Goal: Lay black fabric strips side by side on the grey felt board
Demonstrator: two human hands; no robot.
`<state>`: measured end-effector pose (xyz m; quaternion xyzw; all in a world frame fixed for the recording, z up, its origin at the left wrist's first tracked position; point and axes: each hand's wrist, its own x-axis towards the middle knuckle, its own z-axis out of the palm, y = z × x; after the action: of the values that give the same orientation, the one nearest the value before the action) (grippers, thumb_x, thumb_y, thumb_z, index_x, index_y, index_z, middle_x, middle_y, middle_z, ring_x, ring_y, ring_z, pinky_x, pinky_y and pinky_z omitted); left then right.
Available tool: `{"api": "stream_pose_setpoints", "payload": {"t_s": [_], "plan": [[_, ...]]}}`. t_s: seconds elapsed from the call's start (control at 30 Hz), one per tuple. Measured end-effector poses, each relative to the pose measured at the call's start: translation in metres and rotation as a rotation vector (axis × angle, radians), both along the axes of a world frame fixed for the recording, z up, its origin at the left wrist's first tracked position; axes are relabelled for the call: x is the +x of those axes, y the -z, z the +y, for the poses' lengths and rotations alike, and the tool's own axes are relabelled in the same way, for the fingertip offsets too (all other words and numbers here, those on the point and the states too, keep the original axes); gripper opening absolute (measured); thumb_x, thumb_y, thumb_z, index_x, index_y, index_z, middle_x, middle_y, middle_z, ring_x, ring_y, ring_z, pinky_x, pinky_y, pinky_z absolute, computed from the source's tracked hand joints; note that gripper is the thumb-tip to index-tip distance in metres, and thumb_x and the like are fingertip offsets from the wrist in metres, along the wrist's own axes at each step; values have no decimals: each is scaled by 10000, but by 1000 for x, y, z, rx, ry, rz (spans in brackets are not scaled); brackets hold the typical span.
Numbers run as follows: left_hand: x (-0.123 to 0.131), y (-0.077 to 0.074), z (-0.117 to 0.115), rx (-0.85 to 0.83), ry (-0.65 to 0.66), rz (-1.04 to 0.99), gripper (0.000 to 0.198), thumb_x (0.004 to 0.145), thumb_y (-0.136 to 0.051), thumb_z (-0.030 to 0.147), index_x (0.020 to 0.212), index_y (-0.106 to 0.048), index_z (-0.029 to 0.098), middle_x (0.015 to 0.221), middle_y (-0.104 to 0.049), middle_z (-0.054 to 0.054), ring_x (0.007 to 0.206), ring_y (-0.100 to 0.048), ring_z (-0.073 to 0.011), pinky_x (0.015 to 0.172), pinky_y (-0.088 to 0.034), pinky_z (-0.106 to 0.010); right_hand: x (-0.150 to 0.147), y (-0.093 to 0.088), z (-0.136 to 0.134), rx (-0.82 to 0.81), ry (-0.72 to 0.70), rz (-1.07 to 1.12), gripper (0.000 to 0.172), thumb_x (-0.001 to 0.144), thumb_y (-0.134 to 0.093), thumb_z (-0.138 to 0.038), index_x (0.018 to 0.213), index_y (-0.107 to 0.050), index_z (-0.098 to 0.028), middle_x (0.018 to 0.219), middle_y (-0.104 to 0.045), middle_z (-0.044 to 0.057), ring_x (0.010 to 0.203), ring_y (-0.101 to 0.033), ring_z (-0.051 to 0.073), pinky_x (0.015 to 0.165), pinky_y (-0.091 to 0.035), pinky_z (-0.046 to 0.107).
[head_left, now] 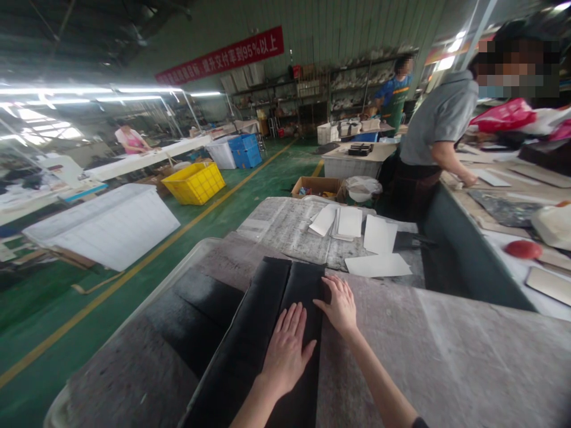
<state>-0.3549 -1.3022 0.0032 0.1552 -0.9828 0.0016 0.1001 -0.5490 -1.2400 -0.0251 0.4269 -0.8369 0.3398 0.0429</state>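
Observation:
A long black strip of material [263, 315] lies lengthwise on a grey felt-covered table [446, 356], with a raised fold running along it. My left hand [288, 348] rests flat on the strip, fingers stretched out and together, palm down. My right hand [341, 306] lies at the strip's right edge, fingers spread and pressing on the black material where it meets the felt. Neither hand holds anything. More dark pieces [200, 303] lie to the left of the strip.
Several white sheets [379, 235] lie on the far part of the table. A person in a grey shirt [435, 128] works at a bench on the right. A yellow crate [194, 183], blue crates [245, 150] and a cardboard box [316, 187] stand on the green floor.

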Motion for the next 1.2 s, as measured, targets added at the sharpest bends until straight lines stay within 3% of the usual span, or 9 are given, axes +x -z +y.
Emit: {"api": "stream_pose_setpoints", "payload": {"t_s": [0.17, 0.3, 0.4, 0.87, 1.2], "plan": [[-3, -5, -1, -7, -7, -22, 636, 951, -437, 416, 1483, -258, 116, 1549, -321, -143, 1442, -262, -264, 1146, -343, -490, 1, 2, 1, -7, 18, 11, 466, 817, -651, -372, 1241, -530, -222, 1316, -577, 79, 1296, -464, 269, 1119, -318, 492], [-10, -15, -1, 16, -32, -79, 677, 895, -527, 496, 1428, -373, 107, 1495, -411, -169, 1378, -381, -309, 1104, -387, -499, 1, 1, 1, -6, 23, 1, 444, 828, -638, -337, 1243, -529, -225, 1319, -578, 73, 1292, -471, 261, 1121, -323, 489], [-13, -18, 0, 19, -51, -80, 739, 867, -557, 539, 1437, -360, 112, 1506, -392, -171, 1364, -393, -330, 1075, -408, -515, 1, 1, 0, -10, 26, -5, 415, 837, -624, -312, 1234, -534, -233, 1316, -581, 70, 1291, -474, 264, 1113, -334, 491], [-2, -8, 6, -12, -45, -58, 758, 880, -544, 519, 1470, -301, 111, 1528, -354, -167, 1401, -339, -312, 1094, -397, -503, 1, 1, -1, -16, 38, -9, 387, 828, -635, -278, 1203, -552, -229, 1306, -590, 69, 1279, -482, 261, 1106, -340, 486], [1, -7, 9, -4, -53, -73, 746, 907, -480, 531, 1482, -274, 102, 1545, -318, -170, 1420, -305, -309, 1111, -377, -509, 0, 1, 0, -42, 11, -15, 398, 842, -622, -354, 1219, -548, -250, 1309, -590, 63, 1289, -473, 256, 1114, -327, 497]]}}
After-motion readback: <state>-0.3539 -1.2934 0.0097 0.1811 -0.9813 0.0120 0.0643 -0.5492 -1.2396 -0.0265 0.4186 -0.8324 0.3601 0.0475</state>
